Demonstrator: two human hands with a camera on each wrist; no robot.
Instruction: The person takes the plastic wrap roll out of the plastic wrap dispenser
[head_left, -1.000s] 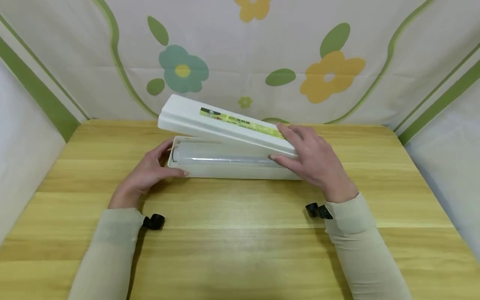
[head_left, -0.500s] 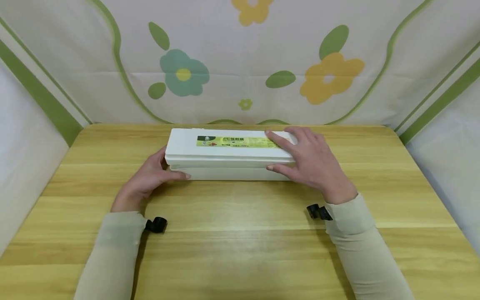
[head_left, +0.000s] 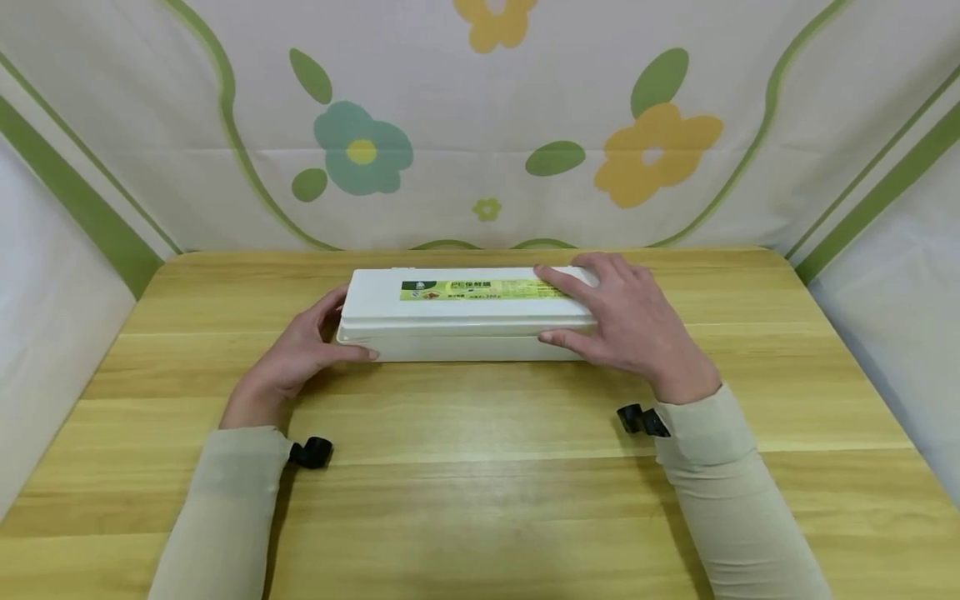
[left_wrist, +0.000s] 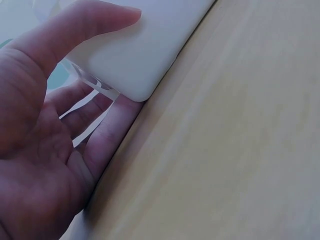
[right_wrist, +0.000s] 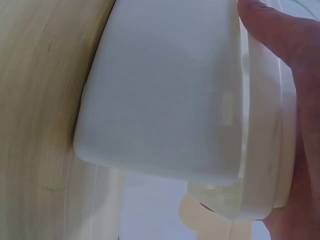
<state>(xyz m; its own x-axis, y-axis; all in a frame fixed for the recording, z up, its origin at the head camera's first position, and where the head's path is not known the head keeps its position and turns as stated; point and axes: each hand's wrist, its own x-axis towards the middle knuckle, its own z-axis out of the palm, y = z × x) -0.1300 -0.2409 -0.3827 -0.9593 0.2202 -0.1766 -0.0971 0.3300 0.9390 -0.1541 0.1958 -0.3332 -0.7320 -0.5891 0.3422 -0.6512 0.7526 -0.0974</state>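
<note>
A long white cling film box stands on the table, its lid (head_left: 375,298) lying over the base (head_left: 457,349). A green and yellow label (head_left: 480,289) runs along the lid's top. My left hand (head_left: 292,354) grips the base's left end, thumb on the front wall; in the left wrist view its fingers reach behind the base (left_wrist: 145,55). My right hand (head_left: 637,325) holds the lid's right end, thumb at the front edge and fingers across the top. The right wrist view shows the lid (right_wrist: 265,115) jutting past the base (right_wrist: 160,90) at that end. The roll inside is hidden.
The wooden table (head_left: 480,483) spreads out in front of the box and to both sides. Behind it hangs a white cloth (head_left: 465,108) printed with flowers and leaves. A small black camera (head_left: 313,452) is on the left wrist, another (head_left: 633,419) on the right.
The lid was tilted up at its left end with the clear film roll showing; my right hand has lowered it flat onto the base. It then shifted slightly right. My left hand stayed at the left end.
</note>
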